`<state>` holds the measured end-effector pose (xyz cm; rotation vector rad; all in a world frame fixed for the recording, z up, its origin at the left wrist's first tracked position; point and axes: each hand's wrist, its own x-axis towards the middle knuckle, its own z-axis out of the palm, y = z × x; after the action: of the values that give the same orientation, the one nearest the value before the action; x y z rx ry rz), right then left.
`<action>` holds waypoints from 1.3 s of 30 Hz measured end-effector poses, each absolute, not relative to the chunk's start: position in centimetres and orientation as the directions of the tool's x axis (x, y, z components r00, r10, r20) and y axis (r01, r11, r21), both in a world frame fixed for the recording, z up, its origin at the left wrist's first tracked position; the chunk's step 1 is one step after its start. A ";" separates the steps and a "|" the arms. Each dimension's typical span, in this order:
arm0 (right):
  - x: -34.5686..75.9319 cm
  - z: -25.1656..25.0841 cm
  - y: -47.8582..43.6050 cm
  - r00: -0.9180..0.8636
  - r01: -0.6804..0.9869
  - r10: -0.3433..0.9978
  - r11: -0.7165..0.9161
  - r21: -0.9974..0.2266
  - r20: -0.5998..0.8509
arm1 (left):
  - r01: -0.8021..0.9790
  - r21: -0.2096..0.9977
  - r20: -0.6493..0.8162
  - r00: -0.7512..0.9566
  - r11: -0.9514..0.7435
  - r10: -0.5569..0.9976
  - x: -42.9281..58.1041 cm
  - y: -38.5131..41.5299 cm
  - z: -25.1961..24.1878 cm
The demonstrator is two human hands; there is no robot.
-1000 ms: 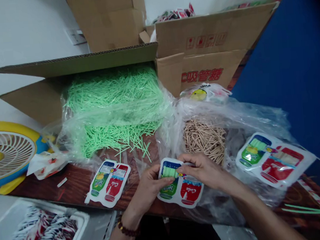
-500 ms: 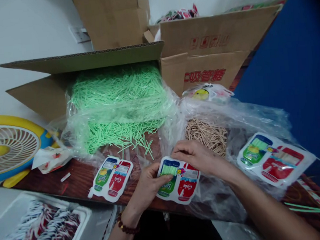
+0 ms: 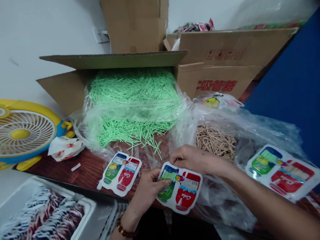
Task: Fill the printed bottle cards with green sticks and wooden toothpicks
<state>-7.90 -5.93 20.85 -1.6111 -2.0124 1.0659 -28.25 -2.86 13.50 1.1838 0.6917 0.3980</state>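
Note:
My left hand (image 3: 151, 189) grips the left edge of a white plastic pouch (image 3: 182, 190) printed with a green Sprite bottle and a red Cola bottle, thumb on top. Light green sticks show through its Sprite window. At the pouch's top edge is my right hand (image 3: 192, 158), fingers curled and closed against it; the fingertips are partly hidden. To the left, a matching pouch (image 3: 121, 173) lies on the table. Another pouch (image 3: 283, 171), with green and pale brown sticks in its windows, rests on clear plastic at the right.
Green candy sticks (image 3: 136, 96) spill from a bag in an open cardboard box (image 3: 63, 88). Brown sticks (image 3: 215, 141) lie in clear plastic behind my right hand. A yellow fan (image 3: 19, 134) stands left. Packed pouches fill a white foam box (image 3: 90, 206) below the table (image 3: 90, 173).
The view has shifted, so most things appear farther right. The held pouch has tilted a little, and my right fingers have slid off its front to its top edge.

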 end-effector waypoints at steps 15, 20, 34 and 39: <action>-8.3 20.0 -1.3 0.195 0.305 0.979 0.001 -0.952 0.064 | -0.052 0.827 -0.373 0.694 0.560 0.616 -29.9 -2.1 13.1; -8.7 17.8 0.1 0.236 0.452 0.966 -0.010 -0.892 0.108 | -0.046 0.839 -0.385 0.654 0.542 0.651 -29.5 -2.0 12.9; -9.1 19.2 -4.8 -0.215 0.625 0.976 0.145 -0.767 0.009 | -0.091 0.847 -0.332 0.678 0.523 0.656 -28.7 -2.4 13.2; -9.2 18.6 -5.0 -0.176 0.585 0.984 0.089 -0.806 -0.019 | -0.090 0.823 -0.344 0.706 0.561 0.618 -28.9 -2.7 13.4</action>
<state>-9.20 -4.97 18.60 -1.5419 -1.8233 0.9420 -28.91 -2.70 13.42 0.8855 0.6744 0.4567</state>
